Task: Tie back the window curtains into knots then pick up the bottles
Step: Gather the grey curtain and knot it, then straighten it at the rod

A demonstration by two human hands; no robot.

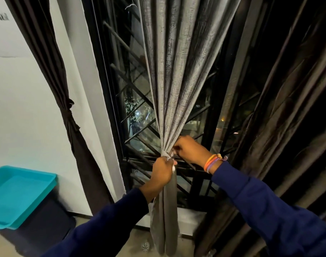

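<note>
A smudged dark mark [0, 16] sits on the white wall [19, 108] at upper left; it may be writing, but it is too blurred to read, and no brand or label shows anywhere else.

The grey curtain [177, 62] hangs in front of the dark window grille [132, 101], a coarse woven, slightly shiny fabric falling in long pleats that fan wide at the top and narrow to a tight gather at mid-height. Below the gather it drops as a slim bundle to the floor. The left hand [163, 170] is curled around the bundle just under the gather, gripping it. The right hand [190, 150], with coloured bands [213, 161] on its wrist, pinches the fabric at the gather, its fingers bent in against the cloth. The two hands are almost touching.

A dark brown curtain [65, 112] against the wall on the left is already tied into a knot. More dark curtains [288, 108] hang at right. A turquoise tray [19, 193] rests on a dark bin at lower left.
</note>
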